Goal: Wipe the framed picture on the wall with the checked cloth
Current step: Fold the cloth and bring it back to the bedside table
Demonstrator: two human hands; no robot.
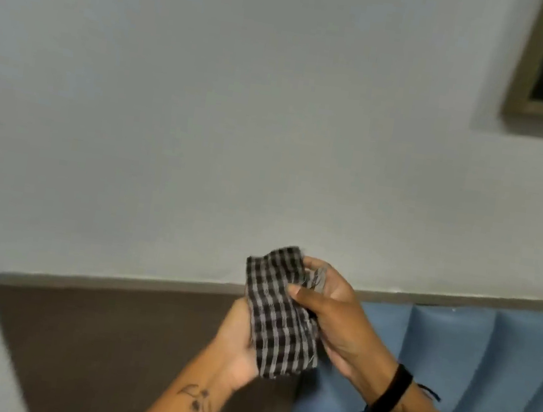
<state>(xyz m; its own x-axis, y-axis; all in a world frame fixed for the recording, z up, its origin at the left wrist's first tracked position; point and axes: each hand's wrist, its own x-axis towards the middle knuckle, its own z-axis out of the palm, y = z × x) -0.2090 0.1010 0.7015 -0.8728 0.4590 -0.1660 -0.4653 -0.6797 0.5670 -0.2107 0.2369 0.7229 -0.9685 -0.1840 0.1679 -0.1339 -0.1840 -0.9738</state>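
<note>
Right hand's fingers [307, 293] are curled onto the upper end of the checked cloth [280, 314], thumb on the front, the others tucked behind. The left hand [238, 343] cups the lower end from the side, its fingers hidden behind the fabric, but it's clearly gripping. So two hands, one cloth, folded into a narrow strip and held up in front of the chest. The right hand [341, 322] wrist has one black band [391, 389], and the left forearm has one tattoo [196, 400]. One framed picture [537, 68] hangs top right on the grey wall [206, 111], well apart from the cloth. Below are a brown panel [90, 337] and blue padded headboard [484, 365].
</note>
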